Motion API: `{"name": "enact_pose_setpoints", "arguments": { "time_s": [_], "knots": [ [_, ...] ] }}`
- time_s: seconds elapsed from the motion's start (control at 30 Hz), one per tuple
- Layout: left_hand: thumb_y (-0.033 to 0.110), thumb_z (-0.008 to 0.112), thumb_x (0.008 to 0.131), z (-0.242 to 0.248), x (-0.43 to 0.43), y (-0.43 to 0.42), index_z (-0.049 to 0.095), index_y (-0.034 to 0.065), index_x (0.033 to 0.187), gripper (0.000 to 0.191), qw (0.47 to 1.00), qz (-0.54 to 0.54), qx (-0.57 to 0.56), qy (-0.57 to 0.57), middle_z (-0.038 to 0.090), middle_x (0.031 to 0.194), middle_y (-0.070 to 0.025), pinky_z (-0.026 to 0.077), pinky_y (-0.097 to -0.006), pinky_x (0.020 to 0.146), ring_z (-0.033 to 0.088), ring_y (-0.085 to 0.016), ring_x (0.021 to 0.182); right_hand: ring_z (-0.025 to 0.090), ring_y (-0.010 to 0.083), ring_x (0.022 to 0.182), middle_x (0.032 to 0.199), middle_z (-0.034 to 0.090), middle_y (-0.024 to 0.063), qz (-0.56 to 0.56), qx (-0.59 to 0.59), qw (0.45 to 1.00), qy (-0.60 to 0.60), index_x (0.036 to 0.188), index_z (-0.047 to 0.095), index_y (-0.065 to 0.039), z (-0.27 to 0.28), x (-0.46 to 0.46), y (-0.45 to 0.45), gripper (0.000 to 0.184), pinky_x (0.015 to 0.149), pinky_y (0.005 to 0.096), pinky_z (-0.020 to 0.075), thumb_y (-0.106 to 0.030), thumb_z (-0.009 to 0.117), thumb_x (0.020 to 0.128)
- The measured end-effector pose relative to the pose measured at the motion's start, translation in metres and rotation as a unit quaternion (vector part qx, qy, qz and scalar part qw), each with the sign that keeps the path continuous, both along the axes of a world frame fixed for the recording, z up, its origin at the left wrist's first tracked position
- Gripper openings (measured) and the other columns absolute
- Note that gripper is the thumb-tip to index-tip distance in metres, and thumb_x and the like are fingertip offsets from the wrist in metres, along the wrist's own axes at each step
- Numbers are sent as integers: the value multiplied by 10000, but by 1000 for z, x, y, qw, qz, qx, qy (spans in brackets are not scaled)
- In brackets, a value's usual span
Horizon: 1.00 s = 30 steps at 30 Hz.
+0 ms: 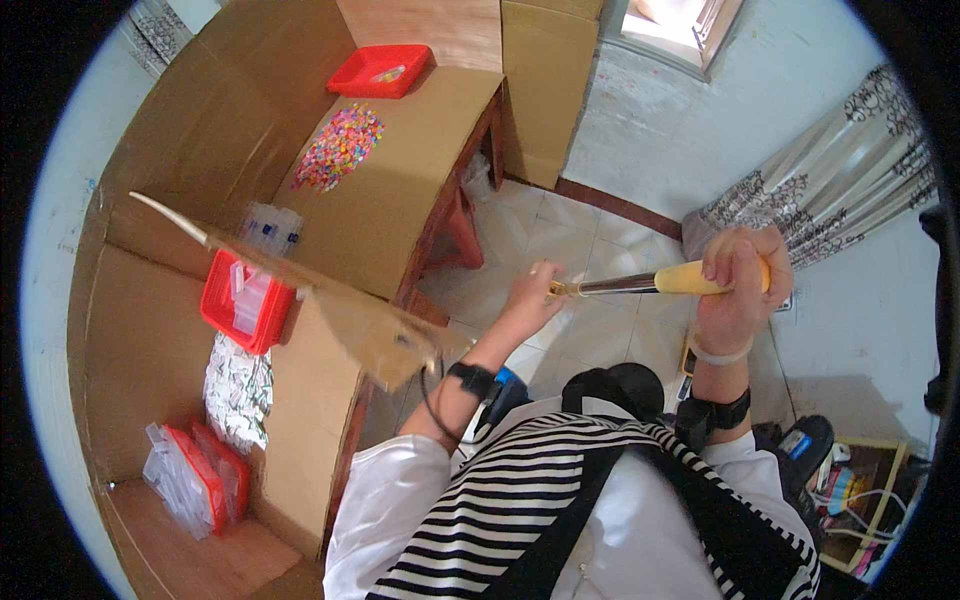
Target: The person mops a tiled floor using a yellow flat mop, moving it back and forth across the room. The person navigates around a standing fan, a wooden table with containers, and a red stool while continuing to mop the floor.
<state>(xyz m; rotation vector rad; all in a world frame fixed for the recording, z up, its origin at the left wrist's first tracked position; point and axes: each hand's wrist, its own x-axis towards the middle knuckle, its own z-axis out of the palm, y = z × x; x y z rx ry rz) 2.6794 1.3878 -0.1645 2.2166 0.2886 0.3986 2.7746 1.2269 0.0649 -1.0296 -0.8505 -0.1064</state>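
Note:
My right hand (pixel 739 281) grips the pale yellow handle of a tool with a shiny metal shaft (pixel 619 284). My left hand (pixel 534 294) is closed around the shaft's other, gold-coloured end, so the fingers hide part of it. The tool lies roughly level across the front of my body, above the tiled floor. I cannot tell what kind of tool it is. Both forearms wear black straps, and a pale band circles my right wrist.
On the cardboard-covered table (pixel 405 187) at left are colourful small pieces (pixel 341 146), a red basket (pixel 382 71), another red basket (pixel 255 330) with clear plastic pieces, and silvery strips (pixel 238 390). A cardboard divider (pixel 360 322) juts from it. A stool (pixel 459 232) stands below; a patterned curtain (pixel 817 165) hangs right.

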Motion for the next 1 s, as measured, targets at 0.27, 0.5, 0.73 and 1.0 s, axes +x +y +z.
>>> {"name": "enact_pose_setpoints", "arguments": {
  "time_s": [0.27,0.5,0.73,1.0],
  "knots": [
    [207,601,833,-52,17,42,543,34,1053,286,986,27,-132,96,584,1025,-152,421,-358,872,546,-281,1006,409,89,483,569,451,36,21,-18,999,39,710,485,0,-35,125,95,133,460,225,367,46,487,834],
    [213,600,854,-95,26,66,563,20,1026,261,890,343,-285,94,631,963,-105,458,-333,833,591,-203,920,414,94,481,569,459,40,193,-46,979,55,697,470,-13,-61,251,174,152,454,231,366,-16,520,840],
    [215,617,847,-78,102,66,498,9,1111,355,866,375,-318,86,595,1079,-131,440,-334,880,568,-219,1011,403,119,472,562,432,32,348,-27,937,22,700,451,-29,-69,333,238,172,450,240,359,-52,526,852],
    [168,698,731,-65,295,149,365,34,1307,679,963,234,-118,59,417,1323,-196,301,-378,1043,349,-341,1272,474,146,609,633,474,49,335,-129,926,120,694,451,-30,-137,362,272,174,578,264,386,-52,514,854]
  ]
}}
